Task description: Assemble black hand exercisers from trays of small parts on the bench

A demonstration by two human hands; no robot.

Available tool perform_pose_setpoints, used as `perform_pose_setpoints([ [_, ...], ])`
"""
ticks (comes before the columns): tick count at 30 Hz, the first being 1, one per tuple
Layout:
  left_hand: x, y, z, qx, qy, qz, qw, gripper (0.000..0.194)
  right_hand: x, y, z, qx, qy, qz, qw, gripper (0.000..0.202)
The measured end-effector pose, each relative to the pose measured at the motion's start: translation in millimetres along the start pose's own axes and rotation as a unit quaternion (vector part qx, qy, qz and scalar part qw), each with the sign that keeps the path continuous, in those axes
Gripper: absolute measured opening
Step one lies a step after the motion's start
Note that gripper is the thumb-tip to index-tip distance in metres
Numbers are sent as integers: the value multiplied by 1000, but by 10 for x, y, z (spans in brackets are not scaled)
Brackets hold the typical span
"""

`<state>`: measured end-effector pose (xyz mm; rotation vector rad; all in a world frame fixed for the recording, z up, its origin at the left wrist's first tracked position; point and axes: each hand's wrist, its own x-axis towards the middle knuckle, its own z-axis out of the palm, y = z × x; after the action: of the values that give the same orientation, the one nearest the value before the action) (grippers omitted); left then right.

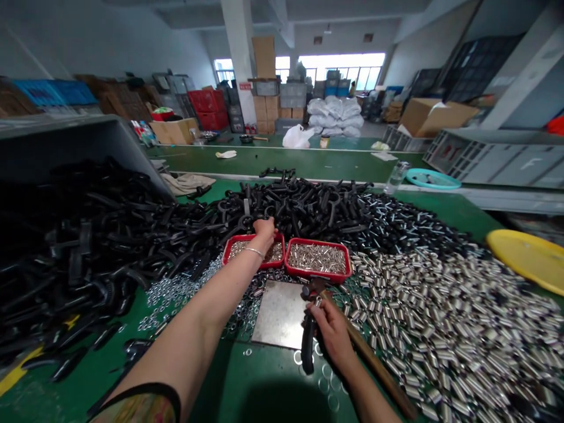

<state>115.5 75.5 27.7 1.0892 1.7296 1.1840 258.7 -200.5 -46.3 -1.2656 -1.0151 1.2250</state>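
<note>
My left hand [265, 229] reaches past the left red tray [225, 254] to the near edge of a heap of black plastic parts [304, 205]. Its fingers are bent, and what they hold, if anything, is hidden. My right hand [332, 329] is closed on a black handle [308, 343] with a small metal piece at its top, over the right edge of a square metal plate [279, 314]. A hammer [374, 364] lies beside and partly behind this hand. The right red tray [349, 267] holds small metal pins.
Metal cylinders [423, 305] cover the right side, and metal rings [167, 296] lie at left. A grey bin [136, 153] of black parts stands at far left. A yellow lid [529, 258] and a clear bottle [396, 176] are on the right.
</note>
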Motion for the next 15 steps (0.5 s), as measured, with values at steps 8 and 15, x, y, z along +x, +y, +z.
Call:
perform_pose_setpoints([
  [8,-74,769,-496,210,27,429,878,27,-5,-47,4,2,0,1,1000,39],
  [15,-1343,201,-951,140,-388,286,865,47,-48,-108,15,-15,-1,6,1000,40],
])
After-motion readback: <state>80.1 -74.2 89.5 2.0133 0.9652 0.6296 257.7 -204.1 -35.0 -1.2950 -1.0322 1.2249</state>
